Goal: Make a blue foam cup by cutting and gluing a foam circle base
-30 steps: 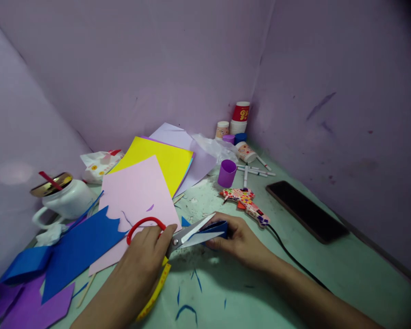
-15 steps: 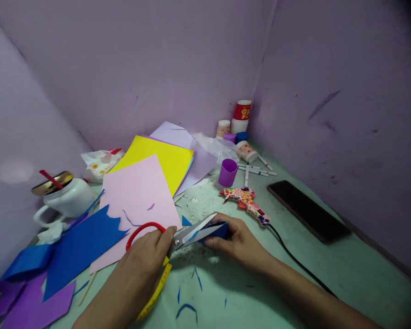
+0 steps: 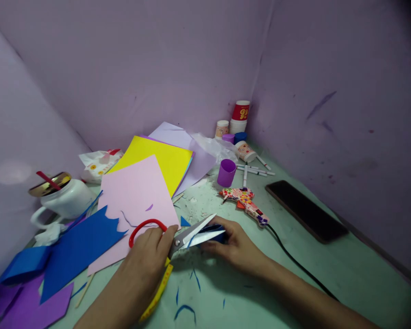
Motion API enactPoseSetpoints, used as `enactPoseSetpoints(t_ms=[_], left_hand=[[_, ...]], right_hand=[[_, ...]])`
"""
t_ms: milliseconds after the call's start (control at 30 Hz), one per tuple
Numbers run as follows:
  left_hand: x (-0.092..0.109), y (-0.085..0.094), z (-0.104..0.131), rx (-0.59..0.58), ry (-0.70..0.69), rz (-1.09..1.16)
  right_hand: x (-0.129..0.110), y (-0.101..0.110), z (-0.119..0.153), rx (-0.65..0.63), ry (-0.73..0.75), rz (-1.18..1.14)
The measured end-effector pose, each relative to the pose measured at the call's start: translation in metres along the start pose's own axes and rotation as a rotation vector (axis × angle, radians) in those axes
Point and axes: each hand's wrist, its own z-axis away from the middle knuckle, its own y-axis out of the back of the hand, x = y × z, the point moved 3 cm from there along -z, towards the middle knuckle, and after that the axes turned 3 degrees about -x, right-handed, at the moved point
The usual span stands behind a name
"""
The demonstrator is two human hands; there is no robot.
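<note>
My left hand (image 3: 150, 253) is closed round the handles of a pair of scissors (image 3: 176, 243), with one red loop and a yellow strip showing beside the fingers. The blades are parted and point right. Between finger and thumb, my right hand (image 3: 234, 242) grips a rolled dark blue foam piece (image 3: 217, 233), partly hidden behind the lower blade. A thin blue sliver clings to the blades. Several blue offcuts (image 3: 185, 310) are scattered on the green tabletop below. A small blue triangle (image 3: 184, 221) lies just behind the scissors.
Pink (image 3: 137, 192) and yellow sheets (image 3: 164, 160) lie behind my left hand, with a blue sheet (image 3: 78, 256) to the left. A white mug (image 3: 68, 198) stands at the far left. A glue gun (image 3: 245, 203), purple cup (image 3: 226, 172), markers (image 3: 256, 170) and phone (image 3: 306, 210) are on the right.
The scissor blades have opened wider, the lower blade swinging down across the blue foam piece. My right fingers have shifted slightly; the whole view has moved a little.
</note>
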Motion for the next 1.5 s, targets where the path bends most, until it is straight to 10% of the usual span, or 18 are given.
enactPoseSetpoints(t_ms=[1500], left_hand=[[0.001, 0.005, 0.000, -0.180, 0.001, -0.064]], right_hand=[[0.007, -0.005, 0.001, 0.009, -0.038, -0.072]])
